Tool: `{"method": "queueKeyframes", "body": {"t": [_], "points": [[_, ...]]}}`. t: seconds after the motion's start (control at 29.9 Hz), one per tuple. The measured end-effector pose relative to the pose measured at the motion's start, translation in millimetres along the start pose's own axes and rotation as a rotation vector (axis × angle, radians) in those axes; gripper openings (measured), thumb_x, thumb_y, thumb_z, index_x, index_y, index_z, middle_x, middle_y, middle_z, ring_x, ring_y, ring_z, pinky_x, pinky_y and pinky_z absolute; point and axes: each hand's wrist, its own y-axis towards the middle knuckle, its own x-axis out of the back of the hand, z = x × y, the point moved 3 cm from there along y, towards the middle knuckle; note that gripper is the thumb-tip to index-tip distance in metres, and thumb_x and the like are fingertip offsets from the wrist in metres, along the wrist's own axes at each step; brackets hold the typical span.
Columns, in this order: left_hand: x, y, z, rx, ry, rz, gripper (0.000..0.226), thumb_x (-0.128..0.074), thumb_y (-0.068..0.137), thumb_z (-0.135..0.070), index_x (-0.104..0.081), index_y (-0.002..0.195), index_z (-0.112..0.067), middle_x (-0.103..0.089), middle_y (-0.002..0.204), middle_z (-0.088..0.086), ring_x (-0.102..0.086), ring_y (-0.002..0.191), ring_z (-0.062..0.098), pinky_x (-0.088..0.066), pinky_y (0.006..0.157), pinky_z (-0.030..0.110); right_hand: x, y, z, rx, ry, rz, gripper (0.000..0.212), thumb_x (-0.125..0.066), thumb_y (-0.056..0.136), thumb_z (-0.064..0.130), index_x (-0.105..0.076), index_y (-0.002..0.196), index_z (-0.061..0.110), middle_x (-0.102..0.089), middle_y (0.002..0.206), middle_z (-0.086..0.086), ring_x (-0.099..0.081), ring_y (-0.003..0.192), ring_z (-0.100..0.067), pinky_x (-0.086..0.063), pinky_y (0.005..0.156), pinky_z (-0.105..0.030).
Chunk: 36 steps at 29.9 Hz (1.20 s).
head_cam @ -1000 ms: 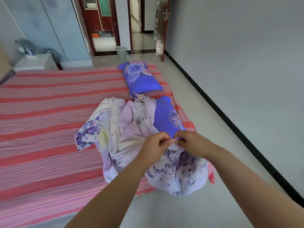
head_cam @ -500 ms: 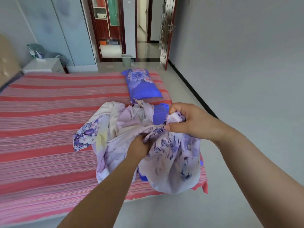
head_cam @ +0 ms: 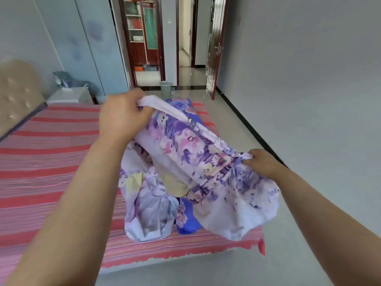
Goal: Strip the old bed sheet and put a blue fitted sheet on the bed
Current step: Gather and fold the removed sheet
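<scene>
No text, label, brand, number or sign can be read anywhere: the bedding, walls and doors show no legible writing.

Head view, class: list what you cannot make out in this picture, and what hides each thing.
- Blue pillow: mostly covered by the floral sheet.
- Left hand: its fingers curl under the sheet's edge.
- Headboard: cut off by the left edge.
- Items on the nightstand: too small and blurred.
- Bed: near corner runs off the frame.

A sheet [head_cam: 198, 162] hangs over the bed [head_cam: 51, 162], perhaps hiding a pillow [head_cam: 195, 114] behind.
</scene>
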Motion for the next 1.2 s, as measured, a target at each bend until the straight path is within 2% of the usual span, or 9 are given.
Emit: {"method": "queueKeyframes", "body": {"t": [0.17,0.27,0.37,0.43,0.5,0.57,0.67,0.97,1.2], "points": [[32,-40,43,0.02,0.045,-0.297,0.023,-0.056,0.085,-0.025,-0.057,0.098,-0.006,-0.064,0.085,0.018,-0.06,0.077,0.041,-0.04,0.06,0.041,-16,-12,64,0.181,0.262,-0.063,0.037,-0.066,0.084,0.007,-0.044,0.059,0.024,-0.043,0.057,0.005,-0.042,0.053,-0.009,-0.033,0.044,-0.009],[-31,-124,109,0.126,0.313,0.242,0.035,-0.043,0.091,-0.037,-0.054,0.1,-0.005,-0.063,0.074,0.017,-0.062,0.065,0.038,-0.043,0.053,0.035,2,-17,88,0.233,0.362,-0.228,0.035,-0.065,0.082,0.005,-0.041,0.064,0.022,-0.043,0.059,0.005,-0.044,0.051,-0.008,-0.031,0.045,-0.013],[-71,-208,146,0.432,0.562,1.057,0.04,-0.044,0.095,-0.039,-0.053,0.124,-0.012,-0.064,0.113,0.009,-0.063,0.101,0.028,-0.05,0.081,0.033,-2,-31,123,0.363,0.201,-0.169,0.028,-0.066,0.081,0.01,-0.043,0.068,0.019,-0.043,0.065,0.004,-0.04,0.058,-0.016,-0.029,0.049,-0.019],[-74,-228,130,0.501,0.603,1.151,0.038,-0.043,0.097,-0.035,-0.052,0.129,-0.016,-0.058,0.128,0.005,-0.056,0.116,0.023,-0.045,0.09,0.034,-16,-41,146,0.436,0.082,-0.114,0.013,-0.064,0.081,0.014,-0.051,0.079,0.017,-0.054,0.077,0.001,-0.05,0.07,-0.02,-0.038,0.057,-0.023],[-74,-225,91,0.55,0.42,1.145,0.038,-0.041,0.098,-0.042,-0.059,0.118,-0.014,-0.065,0.118,0.004,-0.061,0.107,0.022,-0.048,0.092,0.038,-29,-49,165,0.485,0.032,-0.079,0.006,-0.059,0.081,0.014,-0.055,0.084,0.018,-0.059,0.086,0.0,-0.055,0.082,-0.023,-0.046,0.071,-0.031],[-75,-216,45,0.704,-0.197,1.092,0.037,-0.045,0.098,-0.039,-0.066,0.106,-0.01,-0.069,0.105,0.007,-0.066,0.088,0.018,-0.054,0.086,0.043,-38,-56,178,0.517,0.007,-0.04,0.009,-0.059,0.08,0.013,-0.056,0.083,0.021,-0.06,0.086,0.001,-0.056,0.083,-0.022,-0.048,0.074,-0.034],[-66,-194,-10,0.661,-0.755,0.792,0.043,-0.039,0.101,-0.035,-0.043,0.139,-0.017,-0.05,0.132,-0.009,-0.052,0.116,0.009,-0.042,0.1,0.031,-41,-67,189,0.571,-0.108,-0.035,0.012,-0.06,0.081,0.015,-0.055,0.085,0.025,-0.056,0.084,0.003,-0.052,0.081,-0.021,-0.046,0.07,-0.032],[-43,-167,-1,0.594,-0.652,-0.126,0.048,-0.056,0.08,-0.062,-0.063,0.102,-0.02,-0.067,0.099,-0.001,-0.063,0.099,0.016,-0.05,0.087,0.041,-27,-101,204,0.672,-0.306,-0.1,0.019,-0.059,0.084,0.022,-0.061,0.102,0.018,-0.063,0.094,-0.007,-0.05,0.079,-0.025,-0.046,0.068,-0.033],[-40,-157,-22,0.615,-0.383,0.109,0.027,-0.054,0.087,-0.027,-0.049,0.063,-0.016,-0.056,0.06,0.0,-0.05,0.059,0.019,-0.035,0.058,0.027,-17,-111,197,0.695,-0.232,-0.062,0.015,-0.06,0.084,0.019,-0.063,0.098,0.019,-0.063,0.091,-0.002,-0.055,0.085,-0.023,-0.047,0.069,-0.033]]}}
